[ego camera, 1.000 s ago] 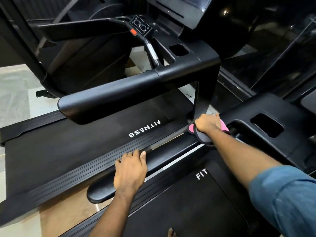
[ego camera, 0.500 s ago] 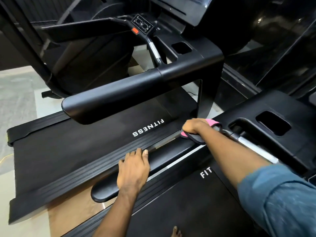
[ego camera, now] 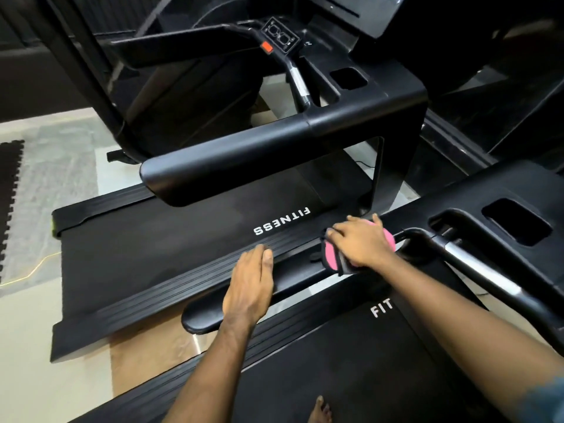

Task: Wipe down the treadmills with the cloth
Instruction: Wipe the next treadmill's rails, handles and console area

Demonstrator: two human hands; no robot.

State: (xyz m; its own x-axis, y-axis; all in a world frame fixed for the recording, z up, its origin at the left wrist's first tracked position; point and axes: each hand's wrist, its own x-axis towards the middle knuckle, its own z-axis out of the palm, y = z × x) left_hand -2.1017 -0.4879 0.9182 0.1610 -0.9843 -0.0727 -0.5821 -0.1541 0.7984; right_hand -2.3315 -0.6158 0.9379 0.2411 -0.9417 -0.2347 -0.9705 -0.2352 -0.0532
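right hand [ego camera: 361, 244] fingers spread, pressing pink cloth [ego camera: 331, 257] flat onto treadmill handrail [ego camera: 204, 319]; left hand [ego camera: 248, 288] flat, fingers together, on same rail, near cloth, not touching it.

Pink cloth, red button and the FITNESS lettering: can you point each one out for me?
pink cloth [ego camera: 331, 257]: head view, on the pink fold at its lower left edge.
red button [ego camera: 267, 46]: head view, on the middle of its face.
FITNESS lettering [ego camera: 282, 221]: head view, on the middle letters.
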